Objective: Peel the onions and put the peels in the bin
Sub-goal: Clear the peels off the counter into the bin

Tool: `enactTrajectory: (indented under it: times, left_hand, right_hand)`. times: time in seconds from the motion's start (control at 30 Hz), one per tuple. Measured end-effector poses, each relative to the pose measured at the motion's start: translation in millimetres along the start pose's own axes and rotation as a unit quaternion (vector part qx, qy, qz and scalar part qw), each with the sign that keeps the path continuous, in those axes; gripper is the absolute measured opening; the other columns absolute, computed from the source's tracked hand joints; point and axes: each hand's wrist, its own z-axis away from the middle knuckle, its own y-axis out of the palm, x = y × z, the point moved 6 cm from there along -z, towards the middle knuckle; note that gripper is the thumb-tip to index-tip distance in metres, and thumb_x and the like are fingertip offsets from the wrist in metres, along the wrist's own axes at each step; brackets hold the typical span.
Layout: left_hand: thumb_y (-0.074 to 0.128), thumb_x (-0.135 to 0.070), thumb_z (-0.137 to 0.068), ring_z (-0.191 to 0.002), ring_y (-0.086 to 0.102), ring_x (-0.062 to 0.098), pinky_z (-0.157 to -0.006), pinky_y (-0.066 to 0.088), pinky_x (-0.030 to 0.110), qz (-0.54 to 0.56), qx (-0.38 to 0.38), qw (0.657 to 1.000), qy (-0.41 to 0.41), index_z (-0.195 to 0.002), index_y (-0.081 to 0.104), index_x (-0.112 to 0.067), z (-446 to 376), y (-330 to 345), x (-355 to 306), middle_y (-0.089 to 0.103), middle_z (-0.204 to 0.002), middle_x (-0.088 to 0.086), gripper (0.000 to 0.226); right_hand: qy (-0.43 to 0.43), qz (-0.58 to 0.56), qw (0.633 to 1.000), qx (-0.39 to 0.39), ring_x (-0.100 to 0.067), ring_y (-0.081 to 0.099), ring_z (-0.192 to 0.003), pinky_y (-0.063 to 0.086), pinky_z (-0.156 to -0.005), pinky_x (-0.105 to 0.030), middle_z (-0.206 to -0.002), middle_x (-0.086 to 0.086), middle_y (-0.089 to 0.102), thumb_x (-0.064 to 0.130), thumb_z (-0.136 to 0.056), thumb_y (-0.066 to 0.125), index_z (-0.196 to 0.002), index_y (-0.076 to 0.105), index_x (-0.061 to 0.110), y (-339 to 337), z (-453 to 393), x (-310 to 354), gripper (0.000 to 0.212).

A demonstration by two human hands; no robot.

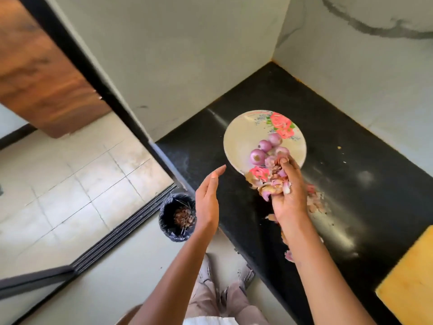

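Note:
Several peeled purple onions (266, 150) lie on a cream plate (243, 134) with red flowers, on the black counter. My right hand (289, 198) grips a bunch of onion peels (269, 186) at the plate's near rim. More loose peels (316, 201) lie on the counter behind that hand. My left hand (208, 200) hovers flat and empty, palm toward the right, over the counter's left edge. Below it on the floor stands a small bin (177, 216) lined with a dark bag, with brownish scraps inside.
The black counter (339, 184) runs into a corner of pale walls. A yellow board (412, 285) sits at the lower right. A dark door frame (112, 90) and wooden door (39, 71) stand at left over a tiled floor. My feet (225, 275) are below.

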Motion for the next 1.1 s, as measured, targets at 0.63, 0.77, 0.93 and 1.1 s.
enactTrajectory:
  times: [0.63, 0.77, 0.93, 1.1]
  left_hand:
    - [0.038, -0.033, -0.11, -0.1, 0.065, -0.001, -0.096, 0.045, 0.02, 0.091, -0.273, 0.934, -0.212, -0.122, 0.07, -0.015, 2.9, -318.8, 161.7, 0.073, -0.107, -0.005, 0.039]
    - [0.034, -0.037, -0.11, -0.122, 0.058, 0.018, -0.109, 0.04, 0.03, 0.147, -0.229, 0.918, -0.288, -0.134, 0.063, -0.013, -15.8, -325.5, 278.6, 0.065, -0.132, 0.009, 0.045]
    - [0.033, -0.037, -0.11, -0.114, 0.056, 0.01, -0.098, 0.038, 0.023, 0.151, -0.2, 0.92, -0.303, -0.139, 0.058, -0.013, -68.4, -329.3, 403.3, 0.062, -0.131, 0.003, 0.045]
    - [0.04, -0.033, -0.108, -0.099, 0.061, 0.004, -0.088, 0.042, 0.02, 0.117, -0.206, 0.922, -0.307, -0.122, 0.067, -0.021, -103.2, -345.3, 504.6, 0.066, -0.108, -0.011, 0.033]
  right_hand:
    - [0.032, 0.322, 0.913, 0.248, -0.009, 0.073, -0.08, 0.057, -0.072, -0.024, -0.085, 0.003, 0.077, -0.002, -0.089, 0.071, -0.103, 0.068, 0.001, 197.6, 25.5, -363.6, 0.014]
    - [-0.002, 0.467, 0.852, 0.235, -0.022, 0.075, -0.091, 0.061, -0.083, -0.044, -0.096, -0.003, 0.078, 0.019, -0.085, 0.078, -0.1, 0.075, 0.012, 121.9, -33.5, -468.3, 0.017]
    - [-0.053, 0.58, 0.778, 0.236, -0.011, 0.067, -0.076, 0.057, -0.073, -0.035, -0.086, 0.008, 0.074, 0.023, -0.085, 0.077, -0.094, 0.074, 0.024, 31.5, -109.2, -579.7, 0.009]
    - [-0.015, 0.713, 0.63, 0.307, -0.007, 0.066, -0.099, 0.054, -0.087, -0.022, -0.111, 0.008, 0.071, 0.037, -0.092, 0.071, -0.109, 0.074, 0.026, -45.9, -176.6, -663.9, 0.021]
